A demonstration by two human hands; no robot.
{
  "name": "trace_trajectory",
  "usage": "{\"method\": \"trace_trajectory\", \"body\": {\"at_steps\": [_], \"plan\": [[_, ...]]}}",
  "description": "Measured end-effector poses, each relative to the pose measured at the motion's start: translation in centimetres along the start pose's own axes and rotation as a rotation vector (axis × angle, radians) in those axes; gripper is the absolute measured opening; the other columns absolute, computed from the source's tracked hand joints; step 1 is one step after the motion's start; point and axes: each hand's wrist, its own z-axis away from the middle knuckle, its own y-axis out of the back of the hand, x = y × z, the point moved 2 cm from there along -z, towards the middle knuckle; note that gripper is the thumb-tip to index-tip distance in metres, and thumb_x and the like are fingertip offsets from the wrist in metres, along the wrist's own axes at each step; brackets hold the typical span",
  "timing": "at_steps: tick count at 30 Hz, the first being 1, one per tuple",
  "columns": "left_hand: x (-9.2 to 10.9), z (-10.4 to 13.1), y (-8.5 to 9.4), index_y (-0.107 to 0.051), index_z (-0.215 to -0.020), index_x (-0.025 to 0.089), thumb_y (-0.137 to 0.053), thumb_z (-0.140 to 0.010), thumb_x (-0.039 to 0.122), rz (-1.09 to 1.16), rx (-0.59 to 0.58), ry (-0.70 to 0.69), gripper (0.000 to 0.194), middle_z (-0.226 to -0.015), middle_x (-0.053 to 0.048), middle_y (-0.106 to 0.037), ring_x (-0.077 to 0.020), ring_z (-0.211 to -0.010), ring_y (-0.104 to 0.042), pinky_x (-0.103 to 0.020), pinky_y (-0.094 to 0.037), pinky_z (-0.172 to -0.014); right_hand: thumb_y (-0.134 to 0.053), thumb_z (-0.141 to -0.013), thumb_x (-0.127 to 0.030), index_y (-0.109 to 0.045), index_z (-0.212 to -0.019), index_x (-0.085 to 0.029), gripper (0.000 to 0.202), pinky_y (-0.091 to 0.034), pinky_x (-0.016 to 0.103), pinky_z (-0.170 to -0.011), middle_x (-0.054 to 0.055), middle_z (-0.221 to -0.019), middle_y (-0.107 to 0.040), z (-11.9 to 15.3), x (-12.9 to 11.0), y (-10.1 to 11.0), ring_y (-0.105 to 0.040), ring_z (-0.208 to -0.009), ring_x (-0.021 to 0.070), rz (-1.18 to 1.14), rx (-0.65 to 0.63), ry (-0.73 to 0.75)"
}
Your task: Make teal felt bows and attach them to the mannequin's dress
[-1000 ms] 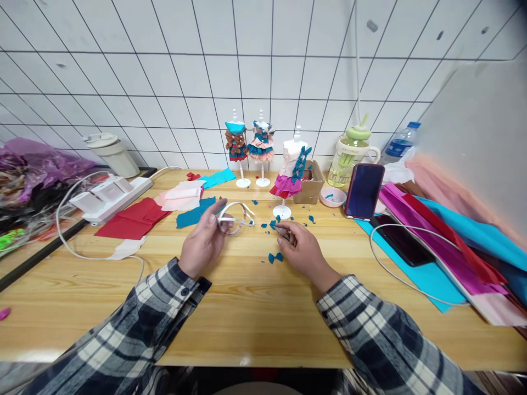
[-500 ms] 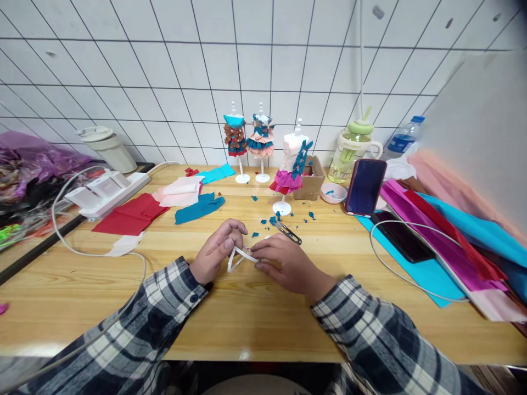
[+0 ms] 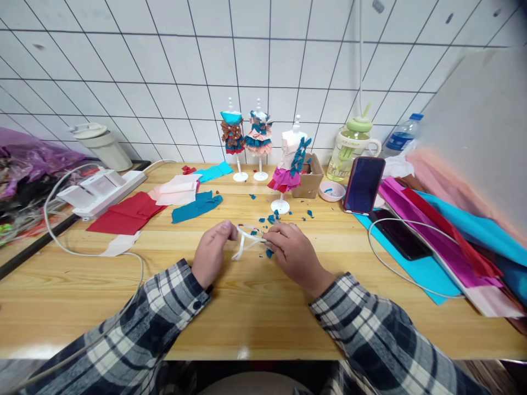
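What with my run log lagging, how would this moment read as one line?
left hand: beside white strip, grip unclear; right hand: pinching white strip; blue scraps: loose near right hand; three mannequins: standing beyond hands

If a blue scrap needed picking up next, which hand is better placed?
Right, I'd judge: the right hand is beside the blue scraps, while the left hand sits farther away, across the white strip.
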Motion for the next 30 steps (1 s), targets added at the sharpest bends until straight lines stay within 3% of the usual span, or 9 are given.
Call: {"method": "trace_trajectory", "body": {"at_steps": [2, 4, 6, 9, 12, 17, 21, 25, 30], "plan": [[0.1, -0.3, 0.7, -0.052, -0.067, 0.019, -0.038, -0.092, 0.048, -0.089, 0.111, -0.021, 0.040, -0.070, -0.003, -0.054, -0.0181, -0.074, -0.051, -0.032, -0.042, -0.075, -0.044, -0.092, -0.017, -0.066, -0.104, -0.020, 0.026, -0.043, 0.034, -0.082, 0.008, -0.101, -0.064, 0.0, 0.1, 0.2, -0.054, -0.094, 0.0211, 0.041, -0.011, 0.008], [0.5, -0.5, 1.0, -0.057, -0.080, 0.018, -0.041, -0.090, 0.052, -0.131, 0.034, -0.103, 0.039, -0.082, -0.006, -0.059, -0.0202, -0.084, -0.052, -0.034, -0.042, -0.082, -0.043, -0.092, -0.016, -0.066, -0.104, -0.021, 0.026, -0.043, 0.034, -0.083, 0.008, -0.103, -0.065, 0.0, 0.1, 0.4, -0.054, -0.097, 0.0214, 0.079, -0.011, 0.024], [1.2, -0.5, 0.6, -0.061, -0.099, 0.017, -0.038, -0.090, 0.055, -0.110, -0.219, -0.167, 0.046, -0.098, -0.009, -0.062, -0.0233, -0.098, -0.052, -0.037, -0.039, -0.092, -0.044, -0.091, -0.016, -0.067, -0.102, -0.022, 0.026, -0.043, 0.034, -0.083, 0.007, -0.102, -0.065, 0.1, 0.1, 0.5, -0.055, -0.096, 0.0212, 0.081, 0.002, 0.034], [2.2, 0.3, -0.7, -0.066, -0.096, 0.014, -0.038, -0.092, 0.050, 0.018, -0.644, -0.146, 0.045, -0.097, -0.011, -0.064, -0.0241, -0.098, -0.054, -0.038, -0.038, -0.095, -0.044, -0.092, -0.018, -0.067, -0.100, -0.021, 0.025, -0.044, 0.032, -0.082, 0.006, -0.098, -0.066, 0.1, 0.2, 0.5, -0.057, -0.093, 0.0197, -0.004, 0.038, 0.018], [2.5, 1.2, -1.7, -0.062, -0.085, 0.011, -0.043, -0.092, 0.043, 0.272, -0.807, 0.062, 0.038, -0.077, -0.007, -0.061, -0.0176, -0.072, -0.057, -0.030, -0.045, -0.072, -0.044, -0.092, -0.021, -0.068, -0.099, -0.020, 0.024, -0.045, 0.031, -0.082, 0.006, -0.096, -0.067, 0.1, 0.3, 0.3, -0.058, -0.092, 0.0186, -0.119, 0.073, -0.016], [1.7, 1.6, -2.0, -0.049, -0.083, 0.015, -0.042, -0.093, 0.043, 0.350, -0.538, 0.145, 0.030, -0.064, 0.003, -0.043, -0.0078, -0.051, -0.039, -0.021, -0.032, -0.051, -0.052, -0.088, -0.028, -0.064, -0.107, -0.018, 0.024, -0.046, 0.030, -0.076, 0.007, -0.100, -0.067, 0.0, 0.3, 0.4, -0.059, -0.082, 0.0165, -0.300, 0.126, -0.172], [1.2, 1.5, -2.2, -0.048, -0.099, 0.017, -0.038, -0.094, 0.044, 0.142, -0.407, 0.102, 0.030, -0.062, 0.005, -0.037, -0.0097, -0.055, -0.034, -0.022, -0.030, -0.052, -0.052, -0.088, -0.032, -0.068, -0.090, -0.017, 0.023, -0.044, 0.026, -0.063, 0.005, -0.084, -0.067, 0.1, -0.3, 0.0, -0.057, -0.071, 0.0138, -0.471, 0.018, -0.259], [1.4, 1.7, -2.5, -0.048, -0.124, 0.019, -0.041, -0.092, 0.044, 0.047, -0.339, 0.102, 0.041, -0.081, -0.002, -0.049, -0.0146, -0.073, -0.044, -0.028, -0.038, -0.070, -0.061, -0.081, -0.031, -0.069, -0.088, -0.017, 0.018, -0.042, 0.024, -0.057, 0.002, -0.076, -0.067, 0.3, -0.7, -1.2, -0.053, -0.060, 0.0106, -0.671, -0.132, -0.388], [1.2, 2.1, -3.0, -0.028, -0.144, 0.024, -0.052, -0.085, 0.049, 0.569, -0.389, 0.241, 0.068, -0.092, -0.004, -0.051, -0.0156, -0.079, -0.044, -0.032, -0.037, -0.079, -0.065, -0.076, -0.037, -0.065, -0.081, -0.016, 0.021, -0.040, 0.022, -0.049, 0.000, -0.070, -0.063, 0.2, -0.5, -1.9, -0.050, -0.053, 0.0081, -1.052, -0.184, -0.563]]}}
